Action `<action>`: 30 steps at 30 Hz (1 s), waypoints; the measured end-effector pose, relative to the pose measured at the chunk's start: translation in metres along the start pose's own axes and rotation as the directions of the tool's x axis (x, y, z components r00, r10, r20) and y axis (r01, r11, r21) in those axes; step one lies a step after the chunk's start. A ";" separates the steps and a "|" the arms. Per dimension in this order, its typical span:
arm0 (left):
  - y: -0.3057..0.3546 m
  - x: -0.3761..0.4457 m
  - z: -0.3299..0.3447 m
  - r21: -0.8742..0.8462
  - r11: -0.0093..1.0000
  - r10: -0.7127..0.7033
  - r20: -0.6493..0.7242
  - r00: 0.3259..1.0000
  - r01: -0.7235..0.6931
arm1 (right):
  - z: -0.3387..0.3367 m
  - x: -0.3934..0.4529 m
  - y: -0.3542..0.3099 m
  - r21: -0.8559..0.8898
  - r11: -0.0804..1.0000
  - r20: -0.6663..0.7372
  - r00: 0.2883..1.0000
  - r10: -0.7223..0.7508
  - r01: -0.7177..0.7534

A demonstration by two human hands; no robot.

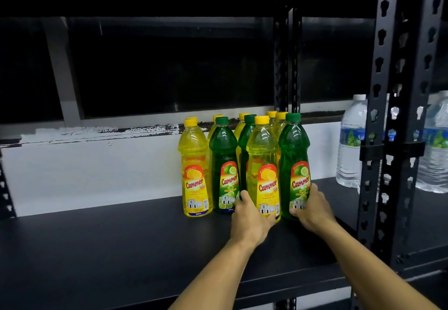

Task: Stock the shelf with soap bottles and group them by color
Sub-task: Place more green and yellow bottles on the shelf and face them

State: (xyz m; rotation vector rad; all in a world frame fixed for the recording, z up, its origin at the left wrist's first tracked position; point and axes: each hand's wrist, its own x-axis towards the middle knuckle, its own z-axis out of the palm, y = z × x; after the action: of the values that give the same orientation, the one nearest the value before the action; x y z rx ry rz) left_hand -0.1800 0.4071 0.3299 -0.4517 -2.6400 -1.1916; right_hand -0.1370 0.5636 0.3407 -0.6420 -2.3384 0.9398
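Note:
Several yellow and green soap bottles stand mixed together in a cluster on the black shelf (97, 249). My left hand (249, 217) grips the base of the front yellow lemon bottle (263, 164). My right hand (312, 209) grips the lower part of the front green lime bottle (294, 154) beside it. Both bottles are upright on the shelf. To their left stand another yellow bottle (194, 164) and a green bottle (223, 159). More yellow bottles and one green bottle are partly hidden behind the front row.
A black perforated upright post (397, 115) rises at the right. Behind it stand clear water bottles (350, 145) on the neighbouring shelf. A white wall panel (84, 171) backs the shelf. The shelf's front edge (169, 300) runs along the bottom.

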 end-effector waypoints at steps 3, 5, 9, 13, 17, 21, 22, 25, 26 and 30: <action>-0.001 0.002 0.001 0.002 1.000 -0.007 -0.005 1.000 0.007 | -0.001 0.002 0.001 0.011 1.000 0.010 1.000 -0.008 0.008; -0.002 0.002 0.002 0.004 1.000 -0.007 -0.007 1.000 0.007 | -0.001 0.002 0.001 0.014 1.000 0.011 1.000 -0.007 0.007; -0.001 0.002 0.002 0.002 1.000 -0.001 -0.008 1.000 0.001 | -0.001 0.002 0.002 0.013 1.000 0.015 1.000 -0.003 0.002; -0.002 0.001 0.002 -0.005 1.000 -0.003 -0.016 1.000 0.003 | 0.001 0.002 0.002 0.000 1.000 0.016 1.000 -0.004 0.004; -0.004 0.000 0.002 -0.017 1.000 -0.008 -0.012 1.000 0.008 | 0.002 0.001 0.002 -0.001 1.000 0.018 1.000 0.009 -0.009; -0.003 -0.001 0.001 -0.022 1.000 0.001 -0.013 1.000 -0.001 | 0.003 0.002 0.003 0.011 1.000 0.018 1.000 0.025 -0.025; -0.003 -0.001 0.001 -0.024 1.000 -0.002 -0.006 1.000 0.001 | 0.004 0.002 0.003 0.021 0.999 0.022 0.999 0.030 -0.031; -0.004 -0.001 -0.001 -0.084 0.996 -0.021 0.019 1.000 0.022 | 0.005 0.001 0.004 0.068 0.995 0.033 0.997 0.065 -0.067; -0.005 -0.002 -0.002 -0.114 0.993 -0.029 0.028 0.999 0.032 | 0.005 -0.002 0.003 0.078 0.994 0.033 0.996 0.081 -0.083; -0.016 -0.014 -0.017 -0.158 0.987 -0.029 0.071 0.997 0.040 | 0.004 -0.024 -0.005 0.022 0.993 0.011 0.993 0.113 -0.114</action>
State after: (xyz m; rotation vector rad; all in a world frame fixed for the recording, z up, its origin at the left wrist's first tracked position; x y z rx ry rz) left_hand -0.1717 0.3815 0.3263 -0.4845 -2.6300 -1.4296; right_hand -0.1229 0.5442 0.3349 -0.7696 -2.3170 1.0203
